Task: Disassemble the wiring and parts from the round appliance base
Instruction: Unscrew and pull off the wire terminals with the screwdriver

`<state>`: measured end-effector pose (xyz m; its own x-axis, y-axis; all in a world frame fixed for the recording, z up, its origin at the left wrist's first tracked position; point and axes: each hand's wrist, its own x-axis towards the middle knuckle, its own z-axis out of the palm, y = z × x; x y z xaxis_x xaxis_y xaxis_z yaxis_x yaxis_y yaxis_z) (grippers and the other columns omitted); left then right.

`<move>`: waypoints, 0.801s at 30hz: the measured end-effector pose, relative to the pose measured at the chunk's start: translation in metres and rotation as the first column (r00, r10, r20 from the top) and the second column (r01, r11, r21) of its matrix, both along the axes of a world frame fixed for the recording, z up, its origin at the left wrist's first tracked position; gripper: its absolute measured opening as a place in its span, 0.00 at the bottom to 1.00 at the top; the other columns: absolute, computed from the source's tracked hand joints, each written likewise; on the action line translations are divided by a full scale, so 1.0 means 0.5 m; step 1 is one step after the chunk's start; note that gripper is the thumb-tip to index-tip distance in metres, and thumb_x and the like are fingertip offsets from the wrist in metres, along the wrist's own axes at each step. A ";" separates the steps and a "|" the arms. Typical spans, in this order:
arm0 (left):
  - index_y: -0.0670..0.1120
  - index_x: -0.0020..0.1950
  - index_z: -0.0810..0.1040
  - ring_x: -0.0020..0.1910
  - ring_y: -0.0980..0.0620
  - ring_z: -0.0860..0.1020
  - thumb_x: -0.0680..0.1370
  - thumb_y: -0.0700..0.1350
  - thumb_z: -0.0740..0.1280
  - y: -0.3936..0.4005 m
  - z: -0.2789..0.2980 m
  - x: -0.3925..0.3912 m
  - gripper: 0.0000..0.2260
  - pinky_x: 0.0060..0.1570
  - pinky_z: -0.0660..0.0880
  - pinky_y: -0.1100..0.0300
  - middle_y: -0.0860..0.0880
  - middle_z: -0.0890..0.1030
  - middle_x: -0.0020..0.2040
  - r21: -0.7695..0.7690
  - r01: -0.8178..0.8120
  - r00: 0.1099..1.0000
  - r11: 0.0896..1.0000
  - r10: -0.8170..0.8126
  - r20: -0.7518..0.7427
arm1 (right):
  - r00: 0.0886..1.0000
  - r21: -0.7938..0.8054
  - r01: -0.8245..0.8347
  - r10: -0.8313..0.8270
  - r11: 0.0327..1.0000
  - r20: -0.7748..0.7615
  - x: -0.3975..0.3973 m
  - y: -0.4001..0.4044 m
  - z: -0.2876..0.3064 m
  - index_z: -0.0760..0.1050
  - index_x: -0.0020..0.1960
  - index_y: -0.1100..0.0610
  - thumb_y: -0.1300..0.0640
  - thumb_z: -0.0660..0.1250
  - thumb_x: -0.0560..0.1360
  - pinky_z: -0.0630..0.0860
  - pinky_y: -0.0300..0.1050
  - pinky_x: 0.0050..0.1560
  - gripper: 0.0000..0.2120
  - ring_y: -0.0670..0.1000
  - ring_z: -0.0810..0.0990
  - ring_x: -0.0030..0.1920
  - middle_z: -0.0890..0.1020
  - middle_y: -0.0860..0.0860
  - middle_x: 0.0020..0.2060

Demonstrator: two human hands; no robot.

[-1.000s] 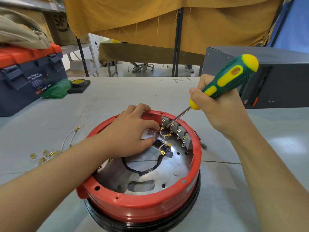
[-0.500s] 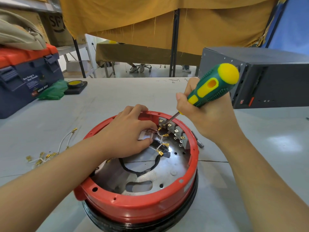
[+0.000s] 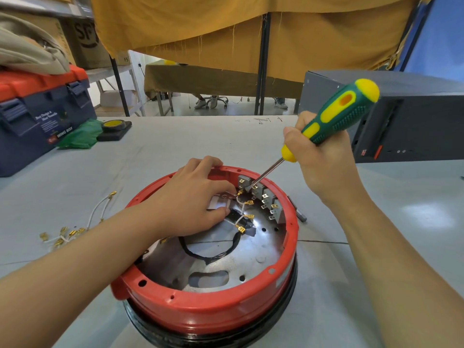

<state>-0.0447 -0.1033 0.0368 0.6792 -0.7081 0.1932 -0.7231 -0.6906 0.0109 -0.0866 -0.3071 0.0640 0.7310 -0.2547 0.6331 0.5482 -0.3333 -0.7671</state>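
Note:
The round appliance base (image 3: 216,305) has a red rim over a black ring and a metal plate inside. Grey switch blocks (image 3: 263,197) line its far right wall. White wires with brass terminals (image 3: 244,212) and a black cable (image 3: 213,254) lie on the plate. My left hand (image 3: 193,204) reaches inside and pinches a white wire near the first switch block. My right hand (image 3: 324,162) grips a green and yellow screwdriver (image 3: 336,116), its tip set against the brass terminal by the first switch block.
Removed white wires with brass terminals (image 3: 72,227) lie on the grey table to the left. A blue and red toolbox (image 3: 37,116), a green bag (image 3: 80,134) and a tape roll (image 3: 113,126) sit far left. A dark grey case (image 3: 411,121) stands at the right. A small metal bit (image 3: 300,214) lies beside the base.
My right hand dipped toward the base with the screwdriver, then drew back up; the tip stays at the first switch block. My left hand keeps its pinch on the wire.

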 end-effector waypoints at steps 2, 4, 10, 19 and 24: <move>0.61 0.64 0.72 0.69 0.49 0.59 0.76 0.56 0.62 0.001 0.000 -0.001 0.17 0.67 0.61 0.56 0.51 0.58 0.72 -0.004 -0.002 1.000 1.000 0.001 -0.004 | 0.999 0.046 -0.042 0.043 0.998 -0.027 0.004 0.014 -0.008 0.63 0.30 0.57 0.58 0.64 0.69 0.71 0.37 0.34 0.13 0.54 0.67 0.32 0.65 0.56 0.28; 0.61 0.64 0.72 0.69 0.49 0.59 0.76 0.56 0.62 -0.002 0.001 -0.003 0.17 0.67 0.61 0.56 0.51 0.58 0.72 -0.008 -0.001 1.000 1.000 0.001 -0.012 | 1.000 0.003 -0.008 0.008 1.000 -0.030 0.003 0.022 -0.010 0.64 0.28 0.55 0.57 0.64 0.69 0.71 0.40 0.33 0.14 0.51 0.67 0.29 0.66 0.47 0.24; 0.61 0.64 0.72 0.69 0.49 0.59 0.76 0.56 0.62 -0.001 0.002 -0.002 0.16 0.67 0.61 0.55 0.51 0.58 0.72 -0.012 -0.005 1.000 1.000 0.005 -0.015 | 0.995 -0.042 0.048 -0.043 0.998 0.093 -0.013 0.004 0.003 0.65 0.30 0.56 0.59 0.64 0.71 0.71 0.40 0.34 0.13 0.55 0.71 0.30 0.69 0.54 0.26; 0.61 0.64 0.72 0.69 0.49 0.59 0.76 0.56 0.62 0.000 0.001 -0.003 0.16 0.67 0.61 0.55 0.51 0.58 0.72 -0.010 -0.003 1.000 1.000 0.003 -0.011 | 0.996 -0.298 -0.004 0.031 0.955 0.086 -0.036 0.020 0.005 0.66 0.30 0.54 0.59 0.65 0.72 0.66 0.31 0.32 0.14 0.45 0.69 0.27 0.70 0.51 0.25; 0.61 0.64 0.72 0.68 0.48 0.60 0.76 0.57 0.62 -0.001 0.001 -0.001 0.16 0.67 0.62 0.52 0.50 0.59 0.72 -0.008 -0.001 1.000 1.000 0.001 -0.011 | 0.997 -0.381 -0.002 0.033 0.925 0.076 -0.039 0.022 0.008 0.64 0.31 0.54 0.58 0.66 0.71 0.64 0.31 0.31 0.14 0.46 0.67 0.28 0.68 0.51 0.25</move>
<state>-0.0453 -0.1039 0.0371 0.6822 -0.7057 0.1913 -0.7221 -0.6914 0.0249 -0.1061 -0.2962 0.0680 0.6761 0.0288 0.7362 0.6107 -0.5809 -0.5381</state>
